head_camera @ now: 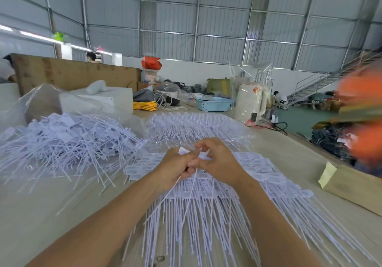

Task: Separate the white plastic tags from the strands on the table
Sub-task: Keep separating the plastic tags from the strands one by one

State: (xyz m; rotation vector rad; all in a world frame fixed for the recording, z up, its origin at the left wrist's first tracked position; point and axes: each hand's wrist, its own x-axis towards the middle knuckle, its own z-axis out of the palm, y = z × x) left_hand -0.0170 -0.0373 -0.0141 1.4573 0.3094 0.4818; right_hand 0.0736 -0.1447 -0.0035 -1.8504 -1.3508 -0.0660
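A wide sheet of joined white plastic tags [256, 161] lies in front of me, its long thin strands [206, 221] fanning toward the near table edge. My left hand [175, 167] and my right hand [221, 161] meet just above this sheet. Both pinch small white tags [184, 150] between fingers and thumbs, and a couple of loose strands hang down from my left hand. At the left a big heap of separated tags [68, 140] with strands lies on clear plastic.
More tag sheets in a clear bag [192, 124] lie behind my hands. A brown paper packet [351, 186] sits at the right. Farther back stand a white box [115, 99], yellow rope [144, 105], a blue basket [213, 103] and a white container [250, 103].
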